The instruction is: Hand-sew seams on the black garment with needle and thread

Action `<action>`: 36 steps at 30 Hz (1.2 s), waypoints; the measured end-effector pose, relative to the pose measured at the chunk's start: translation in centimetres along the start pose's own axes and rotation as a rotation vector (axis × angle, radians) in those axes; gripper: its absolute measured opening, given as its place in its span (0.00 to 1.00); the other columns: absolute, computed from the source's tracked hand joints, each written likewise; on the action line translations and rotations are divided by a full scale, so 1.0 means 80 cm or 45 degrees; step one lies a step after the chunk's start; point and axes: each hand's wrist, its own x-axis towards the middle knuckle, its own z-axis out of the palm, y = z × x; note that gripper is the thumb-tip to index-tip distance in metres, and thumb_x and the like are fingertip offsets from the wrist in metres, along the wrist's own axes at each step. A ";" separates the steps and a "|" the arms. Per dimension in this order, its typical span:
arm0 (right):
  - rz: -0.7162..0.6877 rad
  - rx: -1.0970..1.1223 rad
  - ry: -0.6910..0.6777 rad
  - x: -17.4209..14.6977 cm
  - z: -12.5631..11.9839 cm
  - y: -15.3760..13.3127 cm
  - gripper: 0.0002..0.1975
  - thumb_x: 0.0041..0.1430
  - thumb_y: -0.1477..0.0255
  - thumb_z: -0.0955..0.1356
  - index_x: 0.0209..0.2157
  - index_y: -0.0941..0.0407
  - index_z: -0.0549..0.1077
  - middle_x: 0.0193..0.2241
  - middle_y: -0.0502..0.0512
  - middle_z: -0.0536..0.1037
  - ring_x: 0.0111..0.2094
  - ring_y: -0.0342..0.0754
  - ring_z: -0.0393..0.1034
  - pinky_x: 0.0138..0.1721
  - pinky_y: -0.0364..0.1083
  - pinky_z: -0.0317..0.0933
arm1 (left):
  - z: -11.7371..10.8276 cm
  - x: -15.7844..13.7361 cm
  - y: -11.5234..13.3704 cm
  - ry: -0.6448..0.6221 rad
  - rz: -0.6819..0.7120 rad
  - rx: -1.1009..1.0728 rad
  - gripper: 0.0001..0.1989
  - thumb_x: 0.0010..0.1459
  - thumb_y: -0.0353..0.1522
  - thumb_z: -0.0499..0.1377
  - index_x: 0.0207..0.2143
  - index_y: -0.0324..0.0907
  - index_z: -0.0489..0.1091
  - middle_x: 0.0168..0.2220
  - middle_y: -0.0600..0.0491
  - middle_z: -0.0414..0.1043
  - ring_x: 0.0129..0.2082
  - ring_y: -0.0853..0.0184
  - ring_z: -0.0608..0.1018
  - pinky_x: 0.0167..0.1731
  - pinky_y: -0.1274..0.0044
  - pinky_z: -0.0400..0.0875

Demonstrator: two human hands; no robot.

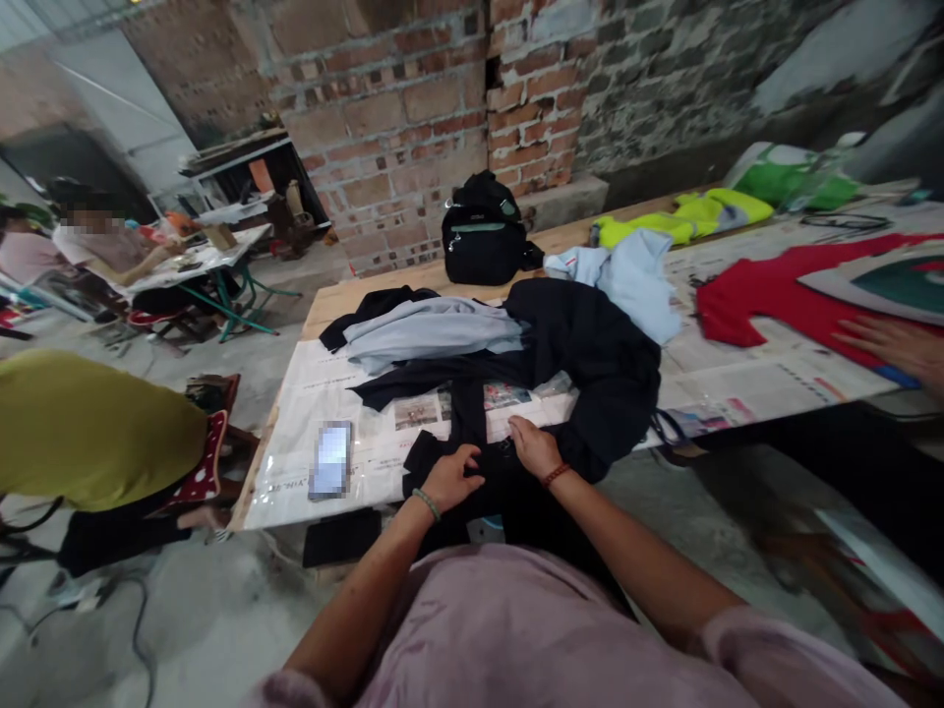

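A dark garment [616,393] lies bunched along the near edge of the table, with part of it spread in front of me. My left hand [448,481] is on its near part, with bent fingers closed on the dark cloth. Just to the right, my right hand [536,450] grips the same garment, its fingers pressed together at the cloth. A dark strip of fabric [467,411] runs away from me between the hands. Beyond them, a light grey piece of clothing [435,329] lies over more dark cloth. The fingertips are partly hidden in the fabric.
A phone [331,459] lies on the newspaper-covered table [284,433] at left. Behind the clothes stands a black backpack [483,236]. Rightward are a light blue garment [626,280], a yellow vest [685,216] and a red garment [782,290], with another person's hand [896,349] on it.
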 end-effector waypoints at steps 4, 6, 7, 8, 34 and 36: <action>-0.013 0.006 -0.029 0.002 -0.004 -0.001 0.18 0.60 0.70 0.53 0.47 0.56 0.65 0.44 0.55 0.72 0.39 0.46 0.69 0.39 0.44 0.62 | -0.027 -0.007 -0.005 -0.265 -0.053 0.095 0.15 0.43 0.33 0.59 0.37 0.40 0.68 0.25 0.58 0.65 0.25 0.72 0.67 0.26 0.81 0.60; -0.017 0.013 -0.033 0.002 -0.005 -0.001 0.18 0.60 0.69 0.53 0.47 0.56 0.65 0.44 0.55 0.71 0.39 0.45 0.69 0.39 0.43 0.62 | -0.048 -0.018 -0.015 -0.455 -0.076 0.172 0.08 0.42 0.34 0.59 0.26 0.39 0.68 0.19 0.60 0.58 0.22 0.74 0.63 0.23 0.81 0.57; -0.018 0.017 -0.032 0.002 -0.005 0.000 0.18 0.60 0.70 0.53 0.47 0.56 0.65 0.44 0.56 0.71 0.39 0.45 0.69 0.39 0.44 0.62 | -0.058 -0.023 -0.021 -0.537 -0.107 0.202 0.07 0.43 0.34 0.58 0.21 0.38 0.66 0.17 0.61 0.55 0.20 0.75 0.61 0.22 0.81 0.55; -0.017 0.020 -0.027 0.001 -0.004 0.000 0.18 0.60 0.70 0.53 0.47 0.56 0.65 0.44 0.56 0.71 0.39 0.45 0.69 0.40 0.44 0.62 | -0.066 -0.029 -0.027 -0.567 -0.135 0.218 0.09 0.43 0.34 0.58 0.17 0.38 0.63 0.16 0.61 0.53 0.20 0.75 0.60 0.21 0.81 0.54; -0.015 0.100 0.081 0.001 0.002 0.003 0.16 0.60 0.71 0.55 0.45 0.57 0.67 0.43 0.56 0.72 0.39 0.46 0.69 0.40 0.44 0.63 | -0.120 -0.027 -0.056 -0.207 -0.322 -0.769 0.19 0.40 0.45 0.60 0.23 0.37 0.62 0.16 0.60 0.59 0.15 0.78 0.61 0.18 0.82 0.60; -0.028 0.105 0.092 0.000 0.005 0.005 0.16 0.59 0.71 0.55 0.45 0.57 0.67 0.44 0.56 0.72 0.39 0.46 0.69 0.40 0.45 0.63 | -0.122 -0.030 -0.050 -0.295 -0.350 -0.734 0.19 0.41 0.45 0.60 0.21 0.37 0.61 0.14 0.62 0.55 0.12 0.80 0.57 0.15 0.83 0.57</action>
